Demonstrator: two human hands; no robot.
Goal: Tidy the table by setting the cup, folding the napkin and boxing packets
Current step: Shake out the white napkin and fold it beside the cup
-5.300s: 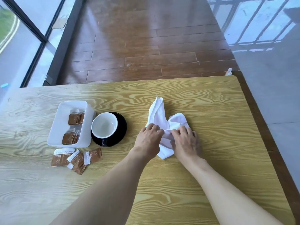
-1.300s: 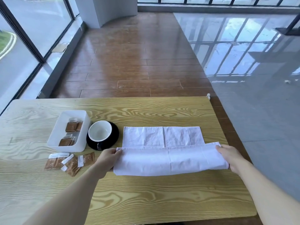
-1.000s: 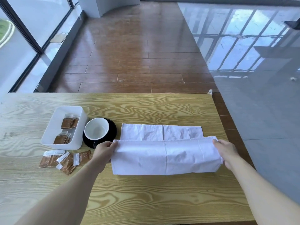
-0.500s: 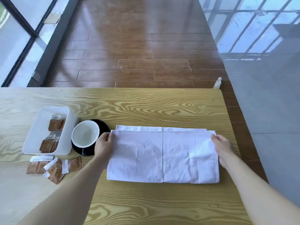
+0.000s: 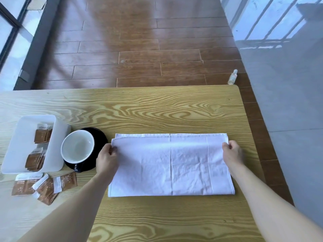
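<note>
A white napkin (image 5: 172, 165) lies flat on the wooden table (image 5: 157, 110), folded in half into a wide rectangle. My left hand (image 5: 107, 158) pinches its far left corner and my right hand (image 5: 232, 153) pinches its far right corner. Left of the napkin a white cup (image 5: 77, 145) sits on a black saucer (image 5: 99, 137). A white box (image 5: 21, 142) at the far left holds several brown packets (image 5: 42, 135). More brown packets (image 5: 45, 186) lie loose on the table in front of the box.
The table's far edge and right edge border a wooden floor and a grey tiled floor. A small clear bottle (image 5: 232, 77) stands on the floor beyond the far right corner. Glass walls run along the left.
The crumpled napkin has been spread out, and both hands carried its near edge over to the far edge, laying the top layer flat. Cup, box and packets have not moved.
</note>
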